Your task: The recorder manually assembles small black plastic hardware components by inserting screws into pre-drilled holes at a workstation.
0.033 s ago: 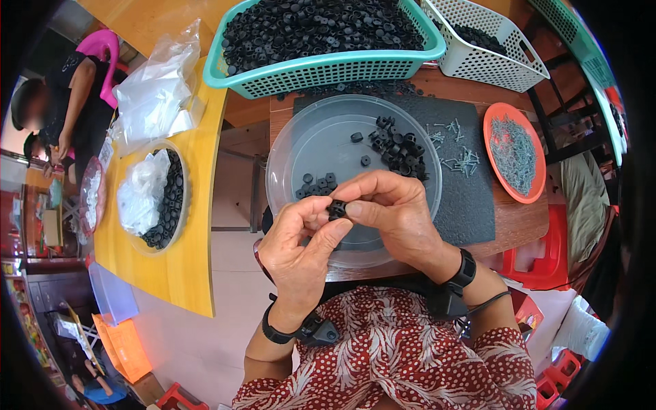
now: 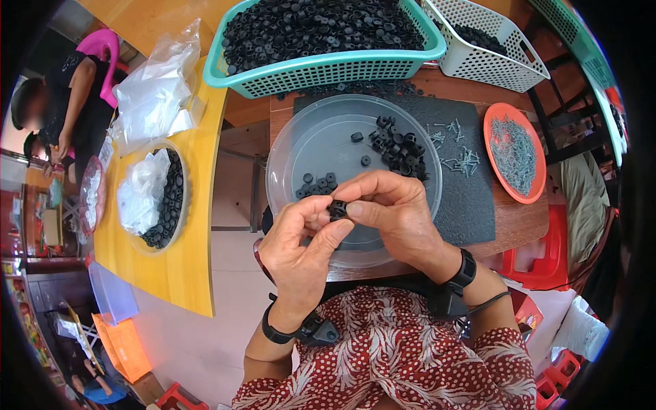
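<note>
Over the near part of a clear round tub (image 2: 287, 160), my left hand (image 2: 301, 242) and my right hand (image 2: 386, 208) meet fingertip to fingertip. Between them is a small round black plastic part (image 2: 337, 210), pinched by the thumb and fingers of both hands. Fingers partly cover it, so its details are hard to make out. Inside the tub, a heap of black plastic parts (image 2: 403, 150) lies at the right, and a smaller group of black parts (image 2: 318, 184) sits just beyond my left fingertips. Two loose ones lie between these groups.
An orange-red dish of metal screws (image 2: 514, 157) stands right of the tub, with loose screws (image 2: 465, 162) on a dark mat (image 2: 471, 212). Behind are a teal basket (image 2: 328, 74) full of black parts and a white basket (image 2: 492, 68). A person (image 2: 75, 89) is at far left.
</note>
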